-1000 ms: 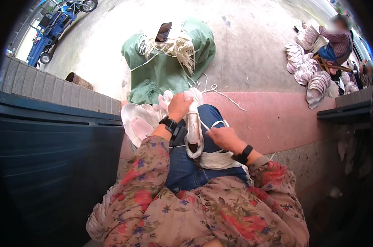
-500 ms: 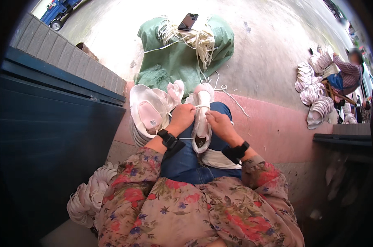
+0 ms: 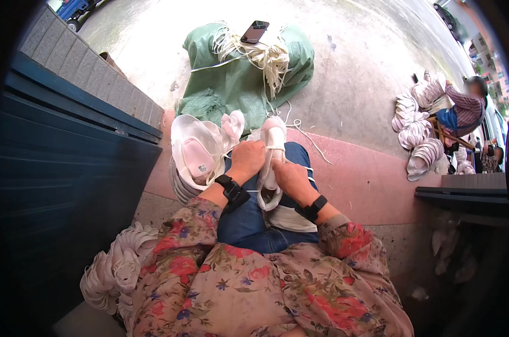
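White shoe upper (image 3: 270, 180) lies lengthwise over the jeans (image 3: 246, 220), ankle opening near and toe far; I take the lap to be its rest. Leftmost on my feed, a dark blue panel (image 3: 69, 151) runs below a grey ledge (image 3: 74, 73), and far behind that stands a brown bucket (image 3: 110, 60), too hidden for me to see inside. On the near left, a bundle of uppers (image 3: 118, 269) sits by the hip, probably for easy reach. Beside the left knee, stacked uppers (image 3: 179, 143) nest one in another, likely to save room; a pink lining (image 3: 197, 155) shows inside the top one. Beyond them bulges a green sack (image 3: 206, 78), its contents out of my sight; its top seems to serve as a table for a hank of white laces (image 3: 272, 63) with a smartphone (image 3: 255, 32) on it.

My left hand (image 3: 247, 159) has its fingers drawn together at the upper's left edge, apparently pinching a white lace (image 3: 274, 147) that crosses it. My right hand (image 3: 295, 181) rests bunched fingertips against the right side, perhaps to steady it; whether they pinch anything I cannot tell. Under that wrist a white bundle (image 3: 291, 219) lies over the thigh. Far right, a seated co-worker (image 3: 463, 115) has floor stacks of uppers (image 3: 424, 160) close by.
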A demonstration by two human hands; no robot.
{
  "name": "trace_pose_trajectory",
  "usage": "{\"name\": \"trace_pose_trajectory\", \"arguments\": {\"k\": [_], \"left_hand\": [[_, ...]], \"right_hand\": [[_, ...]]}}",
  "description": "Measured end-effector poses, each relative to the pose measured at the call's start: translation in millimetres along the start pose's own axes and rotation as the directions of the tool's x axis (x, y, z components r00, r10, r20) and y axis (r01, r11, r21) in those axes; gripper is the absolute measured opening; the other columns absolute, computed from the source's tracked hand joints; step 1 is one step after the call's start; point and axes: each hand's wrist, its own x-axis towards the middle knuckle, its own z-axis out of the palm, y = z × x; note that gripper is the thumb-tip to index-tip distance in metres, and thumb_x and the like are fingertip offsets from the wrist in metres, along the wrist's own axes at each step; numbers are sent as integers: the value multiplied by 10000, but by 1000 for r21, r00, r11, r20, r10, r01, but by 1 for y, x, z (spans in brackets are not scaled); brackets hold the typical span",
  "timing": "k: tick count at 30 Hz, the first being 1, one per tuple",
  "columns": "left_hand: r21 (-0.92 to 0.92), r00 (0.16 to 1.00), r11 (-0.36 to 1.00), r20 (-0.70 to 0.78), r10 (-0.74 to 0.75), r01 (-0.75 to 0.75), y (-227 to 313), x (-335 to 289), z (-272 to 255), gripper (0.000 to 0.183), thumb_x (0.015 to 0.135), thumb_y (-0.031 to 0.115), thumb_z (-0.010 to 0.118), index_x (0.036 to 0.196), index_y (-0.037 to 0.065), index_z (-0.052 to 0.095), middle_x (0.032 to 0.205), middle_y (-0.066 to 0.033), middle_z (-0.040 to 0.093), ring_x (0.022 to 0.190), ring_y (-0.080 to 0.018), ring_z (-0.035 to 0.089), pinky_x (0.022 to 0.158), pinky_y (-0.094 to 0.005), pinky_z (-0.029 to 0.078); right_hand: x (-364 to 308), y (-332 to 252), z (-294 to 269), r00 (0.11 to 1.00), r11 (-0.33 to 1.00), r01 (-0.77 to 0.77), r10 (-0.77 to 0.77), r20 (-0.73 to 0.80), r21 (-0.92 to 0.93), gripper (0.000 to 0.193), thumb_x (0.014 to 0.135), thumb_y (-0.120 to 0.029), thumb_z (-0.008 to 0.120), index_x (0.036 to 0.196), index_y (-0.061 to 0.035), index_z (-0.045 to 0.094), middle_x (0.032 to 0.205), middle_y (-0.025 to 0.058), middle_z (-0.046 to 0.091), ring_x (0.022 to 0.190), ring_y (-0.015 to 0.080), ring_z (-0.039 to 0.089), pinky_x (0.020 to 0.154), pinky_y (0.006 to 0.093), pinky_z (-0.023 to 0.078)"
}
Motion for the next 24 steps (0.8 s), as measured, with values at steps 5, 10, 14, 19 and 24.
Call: {"name": "trace_pose_trajectory", "arguments": {"k": [5,10,14,19,24], "left_hand": [[-12,999,999,6,35,-35,-3,2,3,191,767,198,484,737,50,602,735,-145,597,730,-325,559,659,-431,438],[83,988,985,-12,156,-154,-7,10,7,174,759,207,521,719,71,621,717,-119,600,689,-301,556,654,-420,429],[154,996,986,-57,71,-62,2,9,9,174,752,222,542,696,78,623,674,-102,598,660,-290,551,626,-416,415],[50,998,997,-11,62,-61,14,-4,3,209,748,260,563,729,57,607,656,-129,589,690,-321,562,613,-427,433],[-48,986,993,116,117,-112,-1,0,1,247,720,287,576,767,45,583,702,-138,596,677,-332,567,606,-423,440]], "right_hand": [[-2,3,5,997,996,83,-83,-7,-14,137,716,-66,491,852,-65,514,603,111,561,596,279,589,482,388,437],[-4,3,3,988,988,155,-154,-20,15,198,710,-54,495,907,-72,505,615,95,561,602,268,586,488,375,434],[-7,6,4,985,985,172,-172,-30,-12,241,730,-62,479,969,-86,500,625,88,562,602,262,584,482,369,429],[-10,5,-3,991,992,124,-125,43,20,283,762,-78,453,1044,-90,473,650,94,570,635,284,587,513,380,437],[-22,23,7,997,906,75,-74,-19,416,220,785,-112,478,988,-43,526,713,148,593,674,318,588,546,385,446]]}}
